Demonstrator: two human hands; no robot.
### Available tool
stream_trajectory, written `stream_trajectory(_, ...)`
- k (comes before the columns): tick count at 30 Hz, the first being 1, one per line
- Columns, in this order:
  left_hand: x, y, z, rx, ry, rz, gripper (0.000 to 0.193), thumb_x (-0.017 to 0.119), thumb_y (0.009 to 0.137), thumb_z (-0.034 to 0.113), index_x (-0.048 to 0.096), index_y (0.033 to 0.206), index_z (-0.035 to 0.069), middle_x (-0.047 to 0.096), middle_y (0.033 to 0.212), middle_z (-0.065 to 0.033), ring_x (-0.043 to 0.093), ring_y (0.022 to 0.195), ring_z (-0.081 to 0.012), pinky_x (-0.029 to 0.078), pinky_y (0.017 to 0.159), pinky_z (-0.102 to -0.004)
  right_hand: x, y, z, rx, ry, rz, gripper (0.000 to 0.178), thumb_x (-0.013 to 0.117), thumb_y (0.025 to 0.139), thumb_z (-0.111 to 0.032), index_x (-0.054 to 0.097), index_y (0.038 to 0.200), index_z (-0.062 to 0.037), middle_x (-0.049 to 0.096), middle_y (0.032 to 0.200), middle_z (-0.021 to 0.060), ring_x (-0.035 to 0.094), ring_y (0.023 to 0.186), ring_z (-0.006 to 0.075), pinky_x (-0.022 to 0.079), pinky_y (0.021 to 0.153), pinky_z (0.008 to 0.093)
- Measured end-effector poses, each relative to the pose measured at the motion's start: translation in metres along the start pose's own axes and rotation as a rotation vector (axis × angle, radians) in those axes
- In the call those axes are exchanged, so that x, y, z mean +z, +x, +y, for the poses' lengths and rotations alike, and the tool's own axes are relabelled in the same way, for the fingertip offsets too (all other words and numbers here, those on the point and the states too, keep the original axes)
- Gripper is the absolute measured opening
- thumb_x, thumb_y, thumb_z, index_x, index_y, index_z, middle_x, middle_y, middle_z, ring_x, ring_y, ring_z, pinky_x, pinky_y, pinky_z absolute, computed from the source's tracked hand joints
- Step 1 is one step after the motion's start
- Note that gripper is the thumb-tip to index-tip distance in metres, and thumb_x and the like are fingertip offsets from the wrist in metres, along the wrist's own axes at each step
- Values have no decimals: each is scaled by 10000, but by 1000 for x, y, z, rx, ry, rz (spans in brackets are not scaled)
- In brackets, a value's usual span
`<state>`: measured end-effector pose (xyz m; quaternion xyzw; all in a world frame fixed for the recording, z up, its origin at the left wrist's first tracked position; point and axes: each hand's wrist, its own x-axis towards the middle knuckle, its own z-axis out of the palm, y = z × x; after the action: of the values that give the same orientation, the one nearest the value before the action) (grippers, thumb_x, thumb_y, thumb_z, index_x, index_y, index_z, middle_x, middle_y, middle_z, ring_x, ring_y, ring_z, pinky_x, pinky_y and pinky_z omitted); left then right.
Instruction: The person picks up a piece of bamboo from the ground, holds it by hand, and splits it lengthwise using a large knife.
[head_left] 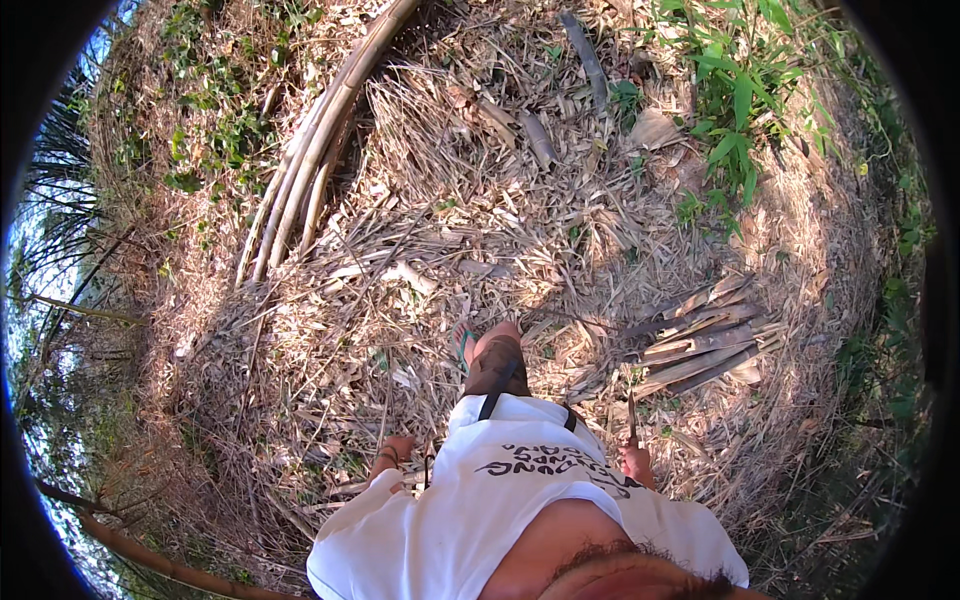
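Observation:
My right hand (636, 462) is closed round the handle of a knife (632, 415), whose narrow blade points away from me. Ahead of that blade lies a loose pile of dry bamboo sheaths (705, 345), long, brown and tan. My left hand (400, 446) hangs low at my left side, with a dark band on the wrist. It is small in view against the litter, and its fingers do not show clearly enough to tell whether they hold anything.
Long cut bamboo poles (320, 140) lie at the far left. Dry leaf litter (560, 230) covers the ground. A green leafy shoot (735, 110) grows at the far right, and a grey log piece (585, 60) lies beyond. My sandalled foot (466, 345) is on the litter.

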<state>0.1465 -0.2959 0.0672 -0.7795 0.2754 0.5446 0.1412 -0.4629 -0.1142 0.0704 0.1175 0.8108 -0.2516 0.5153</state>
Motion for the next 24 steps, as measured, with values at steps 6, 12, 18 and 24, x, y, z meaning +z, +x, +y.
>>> stream_trajectory(6,-61,53,118,529,-110,224,447,664,833,446,686,925,9,701,797,-99,658,741,-210,524,711,-365,48,14,-21,-28,-362,-20,156,669,845,-224,668,905,-81,523,532,73,492,402,192,361,368,372)
stream_trajectory(12,-138,86,178,482,94,233,467,655,810,486,716,978,55,714,850,-86,668,808,-192,523,786,-354,124,27,-110,-158,-458,105,204,679,818,-210,664,914,-30,572,578,109,560,470,213,425,435,373)
stream_trajectory(18,-247,150,158,299,16,126,563,654,778,520,692,1069,39,694,1028,-179,655,987,-297,494,892,-388,255,-42,-251,-354,-238,130,235,709,745,-167,648,827,44,610,610,135,601,510,225,457,476,385)
stream_trajectory(24,-341,172,181,410,-64,342,458,629,805,489,722,854,43,698,779,-147,661,765,-320,490,728,-424,374,-165,-399,-642,-262,136,376,777,719,-284,641,754,65,630,669,138,616,584,232,471,553,374)
